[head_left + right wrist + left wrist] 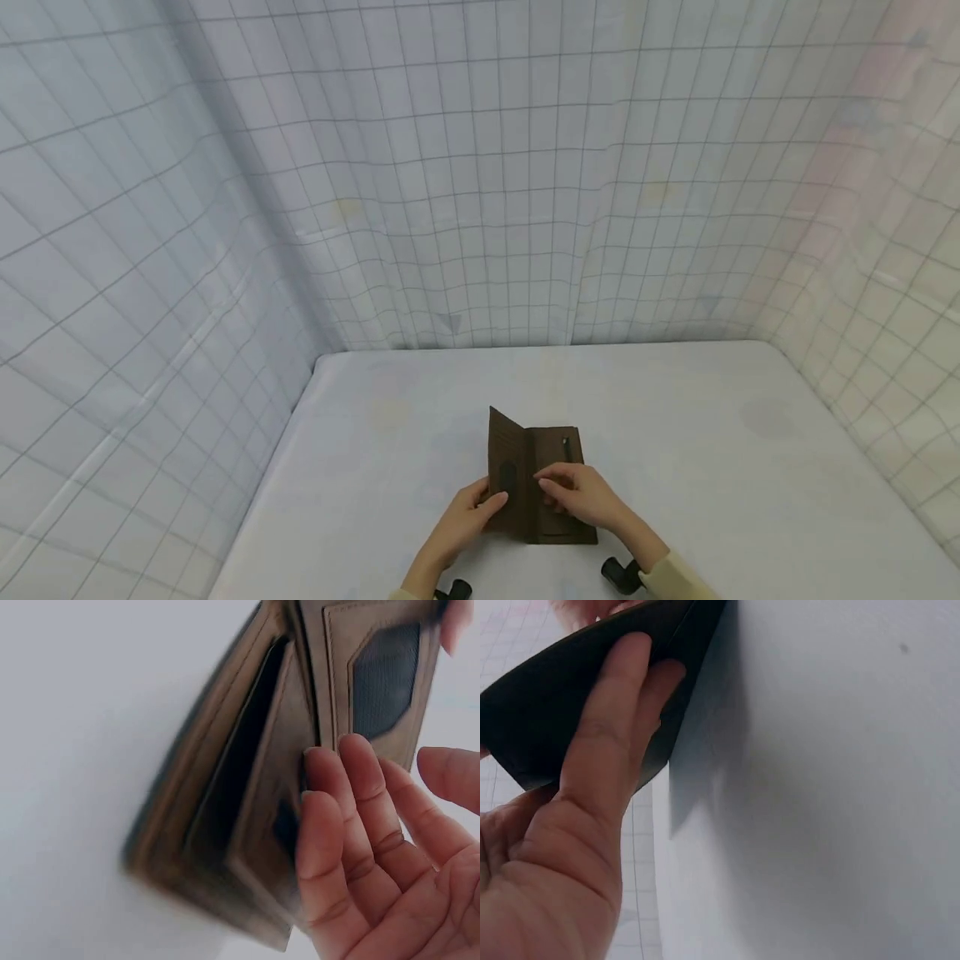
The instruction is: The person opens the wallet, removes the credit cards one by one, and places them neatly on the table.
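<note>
Well short of the far edge of the white table (675,442), the left hand (461,523) pinches the raised left cover (504,446) of an unfolded brown long wallet (523,483), the right hand (588,497), loosely bent and gripping nothing, at its right panel (551,448).

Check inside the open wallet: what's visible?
The wallet shows a dark window on one side, a gaping pocket on the other. The right hand covers part of that side; anything deeper in the pocket is hidden.

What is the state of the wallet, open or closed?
Open. The left hand holds one cover of the wallet raised, apart from the other, and the inner window shows.
</note>
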